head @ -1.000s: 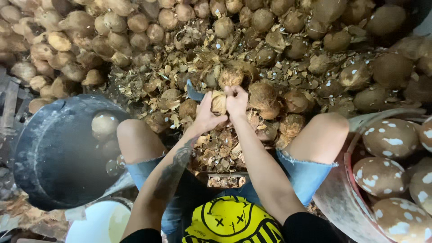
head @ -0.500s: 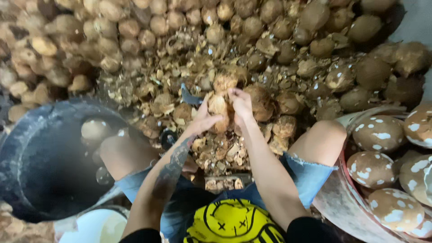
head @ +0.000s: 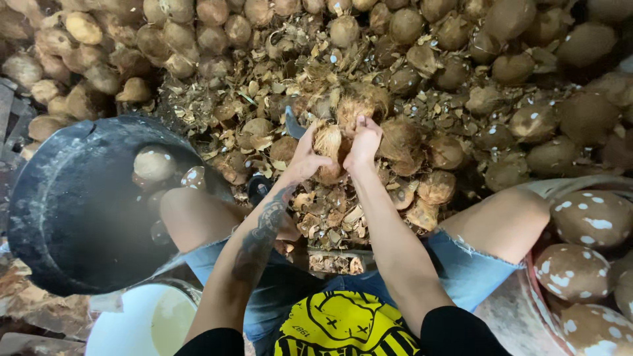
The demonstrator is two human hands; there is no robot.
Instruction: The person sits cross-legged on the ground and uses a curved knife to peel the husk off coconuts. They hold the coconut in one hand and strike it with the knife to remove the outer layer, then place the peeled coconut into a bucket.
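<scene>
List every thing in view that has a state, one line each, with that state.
Left hand: gripping the husked coconut.
Right hand: gripping the same coconut from the other side.
Husked coconut: held up over the husk scraps, fibres partly torn.
Dark tub: holds water with coconuts floating in it.
Peeled coconuts: stripped, white-spotted, sitting in a basin.
White bucket: holds pale liquid.

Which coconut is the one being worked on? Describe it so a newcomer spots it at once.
Start at the big heap of brown husked coconuts filling the top of the view, then drop to the litter of shell chips between the seated person's knees. Just above it, the coconut sits between the left hand and right hand. It alone is lifted and gripped, its pale fibrous top showing.
</scene>
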